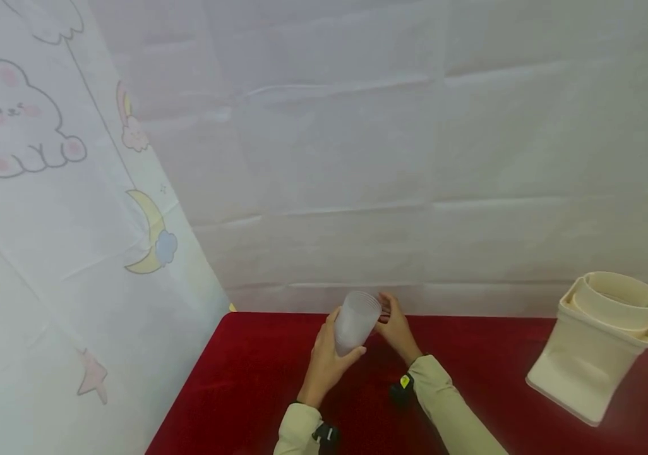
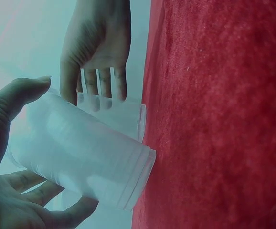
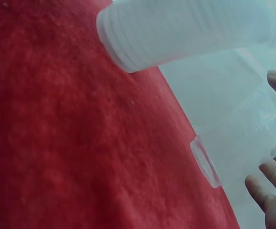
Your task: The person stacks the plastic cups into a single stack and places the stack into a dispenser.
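A stack of clear plastic cups [image 1: 354,322] leans in my left hand [image 1: 324,363], whose thumb and fingers grip it from both sides. In the left wrist view the stack [image 2: 80,148] tilts with its rims toward the red cloth. Just behind it, a single clear cup [image 3: 231,143] stands rim down on the cloth. My right hand [image 1: 396,332] is beside that cup, with fairly straight fingers [image 3: 260,191] at its side. The right thumb looks apart from the cup in the right wrist view. The stack partly hides the single cup in the left wrist view.
Red cloth [image 1: 244,379] covers the table, which ends at a pale hanging sheet [image 1: 324,189] behind. On the right stands a cream plastic container [image 1: 585,354] with a round opening on top. Another sheet with cartoon prints [image 1: 23,120] hangs on the left.
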{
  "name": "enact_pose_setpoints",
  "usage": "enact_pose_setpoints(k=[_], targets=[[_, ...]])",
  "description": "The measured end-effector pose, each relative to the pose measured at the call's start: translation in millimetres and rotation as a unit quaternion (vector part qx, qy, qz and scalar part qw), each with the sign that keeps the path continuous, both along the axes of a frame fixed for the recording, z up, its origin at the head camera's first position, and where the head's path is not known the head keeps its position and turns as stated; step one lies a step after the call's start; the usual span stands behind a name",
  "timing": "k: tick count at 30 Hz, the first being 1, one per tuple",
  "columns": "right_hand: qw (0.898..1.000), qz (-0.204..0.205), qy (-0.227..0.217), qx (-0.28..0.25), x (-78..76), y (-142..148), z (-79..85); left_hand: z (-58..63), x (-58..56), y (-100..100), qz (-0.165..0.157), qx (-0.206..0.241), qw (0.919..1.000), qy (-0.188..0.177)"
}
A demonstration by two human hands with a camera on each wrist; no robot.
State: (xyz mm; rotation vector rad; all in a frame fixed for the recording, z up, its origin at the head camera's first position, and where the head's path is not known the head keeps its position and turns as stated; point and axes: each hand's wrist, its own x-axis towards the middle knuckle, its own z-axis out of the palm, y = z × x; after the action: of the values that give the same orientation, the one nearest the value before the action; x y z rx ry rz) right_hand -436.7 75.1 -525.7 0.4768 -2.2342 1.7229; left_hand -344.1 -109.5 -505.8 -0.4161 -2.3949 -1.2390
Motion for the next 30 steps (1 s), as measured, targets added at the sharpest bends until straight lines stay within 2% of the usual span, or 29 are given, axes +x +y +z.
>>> enact_pose_setpoints(k=[18,22,27,30], targets=[[0.999,-0.031,0.031,-0.002,-7.6,-1.0,-1.9,5.3,-1.8,4.5,-0.011,0.004,0.9999,0.004],[0.999,-0.019,0.021,-0.027,-1.1,-1.1,5.1,5.0,-0.7,3.9,-0.011,0.004,0.9999,0.001],[0.999,-0.001,0.02,-0.05,18.3,-1.2,27.1,3.5,0.4,1.9,-0.009,0.002,0.9999,0.009],[0.998,0.007,0.019,-0.054,26.0,-0.2,34.6,1.8,0.4,0.6,-0.007,0.003,0.9999,0.009]])
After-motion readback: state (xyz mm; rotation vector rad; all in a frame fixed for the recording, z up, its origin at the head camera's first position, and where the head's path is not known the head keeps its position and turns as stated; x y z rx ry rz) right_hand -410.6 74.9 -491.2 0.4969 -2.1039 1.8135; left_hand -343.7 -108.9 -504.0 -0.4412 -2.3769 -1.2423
